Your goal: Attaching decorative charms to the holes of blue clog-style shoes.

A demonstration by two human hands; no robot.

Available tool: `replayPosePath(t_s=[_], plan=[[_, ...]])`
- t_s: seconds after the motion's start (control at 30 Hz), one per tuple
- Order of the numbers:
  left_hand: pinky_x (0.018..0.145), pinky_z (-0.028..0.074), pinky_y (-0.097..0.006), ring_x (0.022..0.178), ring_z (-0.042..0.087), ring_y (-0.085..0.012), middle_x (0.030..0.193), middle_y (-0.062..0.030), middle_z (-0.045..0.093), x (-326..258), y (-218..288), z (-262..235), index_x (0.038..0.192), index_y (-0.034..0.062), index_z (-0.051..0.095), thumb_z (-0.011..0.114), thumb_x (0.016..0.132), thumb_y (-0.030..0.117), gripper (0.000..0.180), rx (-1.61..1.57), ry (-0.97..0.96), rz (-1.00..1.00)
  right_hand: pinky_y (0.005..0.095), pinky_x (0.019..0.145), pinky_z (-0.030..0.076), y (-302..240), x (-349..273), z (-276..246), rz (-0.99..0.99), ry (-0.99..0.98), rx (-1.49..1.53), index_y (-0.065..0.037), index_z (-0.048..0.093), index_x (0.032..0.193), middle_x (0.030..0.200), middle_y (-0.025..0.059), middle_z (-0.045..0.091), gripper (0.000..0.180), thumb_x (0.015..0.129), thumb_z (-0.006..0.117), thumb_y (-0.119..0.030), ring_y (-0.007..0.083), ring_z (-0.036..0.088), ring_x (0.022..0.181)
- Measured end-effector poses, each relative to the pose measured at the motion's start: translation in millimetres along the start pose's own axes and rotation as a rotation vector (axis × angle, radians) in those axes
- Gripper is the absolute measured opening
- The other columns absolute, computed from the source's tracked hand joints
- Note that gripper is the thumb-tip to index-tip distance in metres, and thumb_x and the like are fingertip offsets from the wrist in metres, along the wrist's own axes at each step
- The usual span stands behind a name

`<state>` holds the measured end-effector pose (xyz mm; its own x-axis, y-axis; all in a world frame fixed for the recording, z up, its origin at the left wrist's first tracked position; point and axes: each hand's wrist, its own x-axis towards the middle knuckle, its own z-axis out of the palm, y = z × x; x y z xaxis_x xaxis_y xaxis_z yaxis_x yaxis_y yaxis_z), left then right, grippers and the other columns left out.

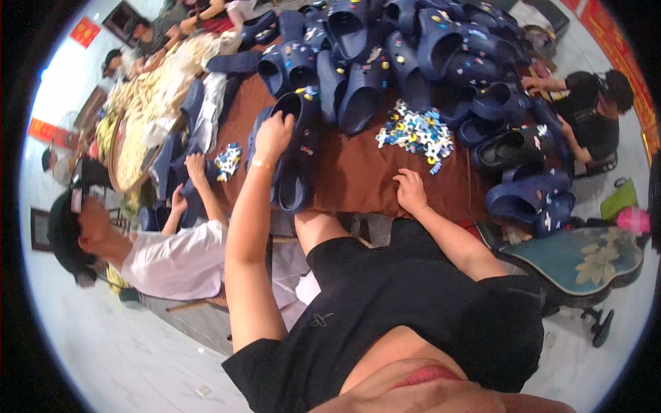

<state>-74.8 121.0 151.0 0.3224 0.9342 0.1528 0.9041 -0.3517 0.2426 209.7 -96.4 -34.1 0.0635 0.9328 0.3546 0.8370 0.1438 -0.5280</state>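
Note:
My left hand [274, 136] is closed at the opening of a navy clog [295, 168], its curled fingers at the rim. The clog lies with several others near the front left of the table, which has a brown cloth [354, 182]. My right hand [412, 193] rests at the table's front edge, fingers loosely bent and apart, with nothing visible in it. Beyond it lies a heap of small white, blue and yellow shoe charms [416, 134]. Navy clogs [361, 89], many with charms on them, are piled across the far side.
A smaller charm heap [228, 162] lies left of my left arm. A person in white [172, 251] works close on the left, and another in black [585, 117] sits at the right. A teal padded chair [575, 258] stands by the right corner. Cream-coloured pieces [155, 103] fill a round basket.

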Motion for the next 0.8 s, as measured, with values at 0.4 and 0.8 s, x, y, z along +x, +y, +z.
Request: replayPosePath(t_s=[0.4, 0.8], plan=[[0.090, 0.035, -0.040, 0.104, 0.047, -0.0327, 0.114, -0.0199, 0.049, -48.5, 26.1, 78.5, 0.126, 0.0063, 0.039, 0.052, 0.079, 0.025, 0.052, 0.845, 0.127, 0.212, 0.0407, 0.085, 0.038, -7.6, 4.0, -1.5, -0.046, 0.081, 0.022, -0.005, 0.056, 0.089, 0.104, 0.0128, 0.051, 0.022, 0.069, 0.050, 0.000, 0.0319, 0.047, 0.100], [0.093, 0.034, -0.041, 0.112, 0.043, -0.0356, 0.118, -0.0201, 0.049, 2.3, -1.0, 98.7, 0.117, 0.0071, 0.047, 0.041, 0.084, 0.017, 0.036, 0.750, 0.149, 0.102, 0.0430, 0.087, 0.038, -4.9, 3.7, -5.1, 0.031, 0.031, 0.035, -0.005, 0.057, 0.089, 0.108, 0.0139, 0.049, 0.020, 0.072, 0.049, 0.001, 0.0328, 0.044, 0.103]])
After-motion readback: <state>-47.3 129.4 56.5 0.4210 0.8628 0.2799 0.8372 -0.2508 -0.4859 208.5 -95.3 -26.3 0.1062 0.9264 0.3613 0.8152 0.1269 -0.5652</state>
